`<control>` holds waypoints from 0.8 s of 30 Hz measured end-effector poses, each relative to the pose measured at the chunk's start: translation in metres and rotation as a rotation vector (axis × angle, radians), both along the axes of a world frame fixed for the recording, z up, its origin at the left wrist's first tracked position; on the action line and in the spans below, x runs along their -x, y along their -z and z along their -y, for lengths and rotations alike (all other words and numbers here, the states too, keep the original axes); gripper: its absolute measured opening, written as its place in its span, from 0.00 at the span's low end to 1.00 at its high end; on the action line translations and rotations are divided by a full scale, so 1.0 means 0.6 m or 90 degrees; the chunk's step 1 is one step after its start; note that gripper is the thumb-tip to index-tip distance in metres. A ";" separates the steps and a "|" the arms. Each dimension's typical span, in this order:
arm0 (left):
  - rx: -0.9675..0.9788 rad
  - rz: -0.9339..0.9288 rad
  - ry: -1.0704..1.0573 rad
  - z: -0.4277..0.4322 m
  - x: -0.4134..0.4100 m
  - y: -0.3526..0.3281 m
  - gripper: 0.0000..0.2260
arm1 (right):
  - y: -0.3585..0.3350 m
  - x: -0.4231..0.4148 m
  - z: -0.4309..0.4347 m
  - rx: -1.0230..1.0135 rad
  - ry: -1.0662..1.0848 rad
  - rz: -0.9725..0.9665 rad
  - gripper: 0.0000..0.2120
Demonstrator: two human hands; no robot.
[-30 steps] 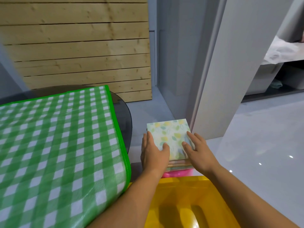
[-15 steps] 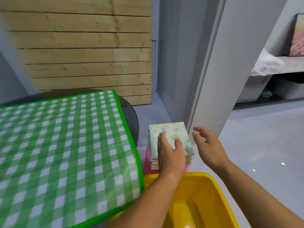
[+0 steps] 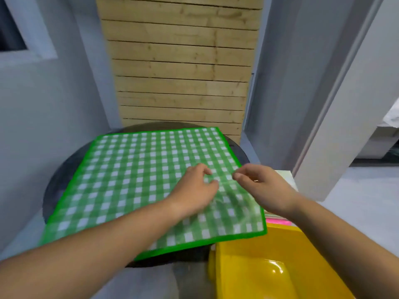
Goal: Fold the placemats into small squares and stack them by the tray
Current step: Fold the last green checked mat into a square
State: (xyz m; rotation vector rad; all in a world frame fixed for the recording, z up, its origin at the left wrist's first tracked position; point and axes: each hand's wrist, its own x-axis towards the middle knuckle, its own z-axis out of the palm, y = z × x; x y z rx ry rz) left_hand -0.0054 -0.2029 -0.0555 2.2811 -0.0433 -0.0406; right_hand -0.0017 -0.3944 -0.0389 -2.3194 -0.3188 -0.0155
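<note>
round dark table (image 3: pixel 62 182) carries the work and stands in front of a slatted wood panel (image 3: pixel 181 83). green check placemat (image 3: pixel 133 180) lies flat and unfolded over most of the table, its near right corner overhanging toward the yellow tray (image 3: pixel 248 275). spread wide, i judge, so the first fold runs clean. the tray sits low, just beside that overhang. the folded stack (image 3: pixel 286 175) shows only as a pale sliver beyond the tray, mostly hidden by the right wrist, with a pink strip (image 3: pixel 279 222) beneath it.

left hand (image 3: pixel 194 190) is on the mat's right part, fingers curled down onto cloth that puckers beside it. right hand (image 3: pixel 263 188) is at the mat's right edge, fingertips bent toward the hem. blurred, so i cannot tell if either has cloth nipped. likely step: taking up that edge to fold it across.
</note>
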 end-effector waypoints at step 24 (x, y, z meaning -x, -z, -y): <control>-0.161 0.051 0.270 -0.333 0.101 0.083 0.16 | 0.115 0.054 -0.230 0.162 -0.304 0.025 0.17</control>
